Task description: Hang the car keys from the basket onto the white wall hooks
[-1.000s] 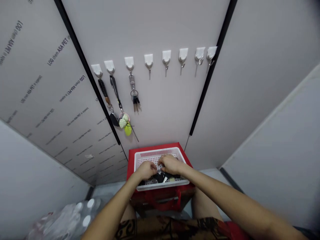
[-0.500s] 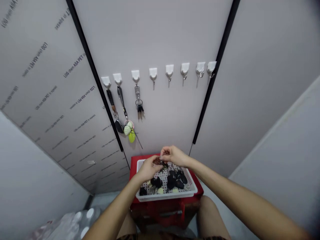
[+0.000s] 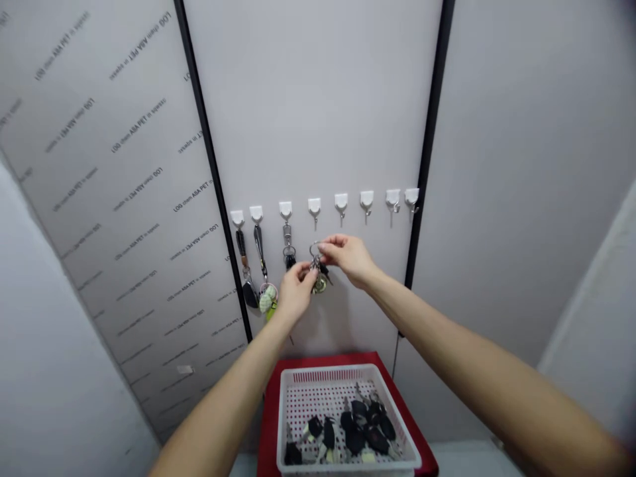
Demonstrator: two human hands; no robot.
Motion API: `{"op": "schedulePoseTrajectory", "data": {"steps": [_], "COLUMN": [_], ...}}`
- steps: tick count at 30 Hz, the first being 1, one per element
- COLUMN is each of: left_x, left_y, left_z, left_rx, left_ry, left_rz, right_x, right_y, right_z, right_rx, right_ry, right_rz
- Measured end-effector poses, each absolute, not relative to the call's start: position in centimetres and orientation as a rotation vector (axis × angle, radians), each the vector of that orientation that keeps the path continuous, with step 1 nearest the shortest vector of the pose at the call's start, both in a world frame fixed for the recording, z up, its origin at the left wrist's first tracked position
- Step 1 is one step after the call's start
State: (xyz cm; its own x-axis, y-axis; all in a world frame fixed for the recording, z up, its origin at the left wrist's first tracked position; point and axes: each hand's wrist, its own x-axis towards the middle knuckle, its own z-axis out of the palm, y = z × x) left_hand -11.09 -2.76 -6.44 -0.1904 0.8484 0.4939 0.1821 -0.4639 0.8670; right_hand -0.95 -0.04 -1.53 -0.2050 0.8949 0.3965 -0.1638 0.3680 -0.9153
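Note:
My right hand [image 3: 352, 260] pinches a metal ring with a bunch of keys [image 3: 320, 283] hanging from it. Fingers of my left hand [image 3: 295, 293] are closed on the same bunch, just below the ring. Both hands are in front of the wall panel, a little under the fourth white hook [image 3: 315, 207] from the left, and the ring is apart from it. Left of my hands, a third hook [image 3: 285, 210] bears a metal clasp with dark keys, partly hidden by my left hand.
Two more key sets hang farther left: a black fob [image 3: 250, 295] and a strap with a pale green charm [image 3: 268, 298]. More white hooks [image 3: 366, 199] run rightward. Below, a white plastic basket [image 3: 415, 457] with several dark keys stands on a red surface [image 3: 271, 411].
Both hands have risen from over the basket to just below the hooks, carrying the key bunch. My view has tilted up, so the basket and hooks sit lower.

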Motion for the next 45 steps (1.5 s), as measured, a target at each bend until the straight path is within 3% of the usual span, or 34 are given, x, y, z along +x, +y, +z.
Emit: {"op": "schedulePoseTrajectory", "data": {"steps": [4,9,15,19,26,31,37,45], "left_x": [-11.2,-11.1,-10.7,-10.5,-10.3,-10.6,-11.3,-11.8], "left_y": [-0.7,1.0,-0.5,-3.3,-8.1,-8.6,-7.4,-6.5], "left_z": [-3.0,-2.9,-5.4,-10.7,-23.4,-26.1,-26.1,-24.3], "left_rx": [1.559,1.676,1.702,1.836,2.026,2.173,1.962,1.529], "left_ry": [1.2,1.476,1.485,1.502,1.489,1.62,1.764,1.594], "left_rz": [1.775,1.738,1.716,1.654,0.78,0.409,0.491,0.861], "right_x": [-1.9,-2.6,-2.2,0.2,4.9,5.8,5.3,4.9], "right_y": [1.7,4.3,5.3,4.0,-2.4,-4.2,-3.2,-2.5], "right_z": [1.3,1.3,-0.2,-4.4,-19.6,-24.2,-23.9,-22.9], "right_rx": [-0.707,-0.872,-0.935,-1.011,-1.044,-1.12,-1.175,-1.136], "right_ry": [-1.344,-1.349,-1.474,-1.659,-2.387,-2.762,-2.576,-2.101], "right_rz": [1.003,0.831,0.572,0.395,0.869,0.496,0.62,1.247]}}
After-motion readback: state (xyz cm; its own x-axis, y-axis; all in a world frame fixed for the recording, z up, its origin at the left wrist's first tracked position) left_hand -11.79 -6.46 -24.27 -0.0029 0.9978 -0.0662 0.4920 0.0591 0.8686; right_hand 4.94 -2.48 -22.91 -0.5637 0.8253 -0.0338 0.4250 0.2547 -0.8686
